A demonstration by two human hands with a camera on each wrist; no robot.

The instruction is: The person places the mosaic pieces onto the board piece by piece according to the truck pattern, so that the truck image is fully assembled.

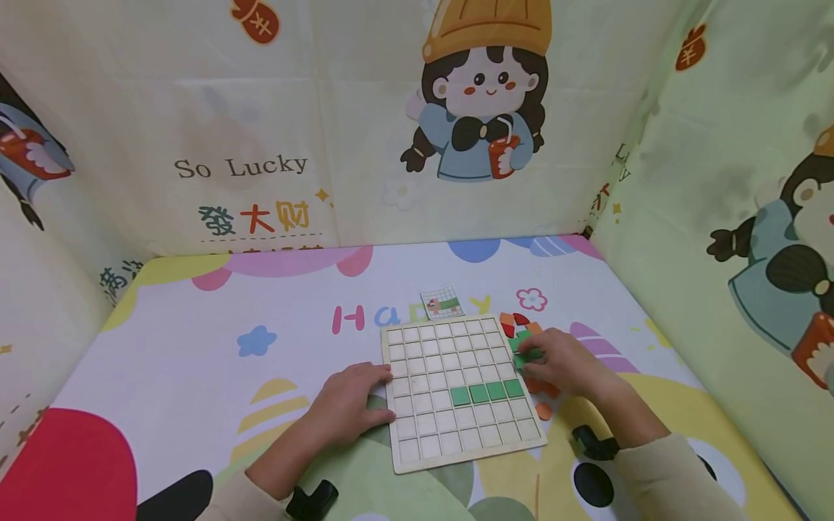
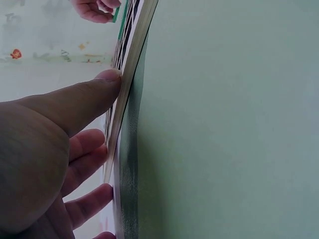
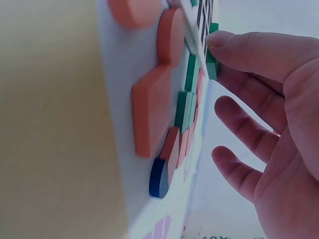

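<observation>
A pale wooden grid board (image 1: pixel 426 423) lies on the table with a row of several green square tiles (image 1: pixel 478 393) set in its cells. My left hand (image 1: pixel 352 401) touches the board's left edge with thumb and fingertips, its fingers fairly straight. Above the right edge of the board, my right hand (image 1: pixel 567 362) pinches a green square tile (image 3: pixel 213 67) between thumb and index finger. The other fingers of that hand are spread apart. Loose green tiles (image 3: pixel 183 110) lie below it on the table, partly hidden by the hand in the head view.
Loose orange pieces (image 3: pixel 152 112) and a dark blue rounded piece (image 3: pixel 158 178) lie along the board's right side. Behind the board is a small picture card (image 1: pixel 443 302) with a printed grid. Patterned cloth walls (image 1: pixel 365 130) enclose the table's back and sides.
</observation>
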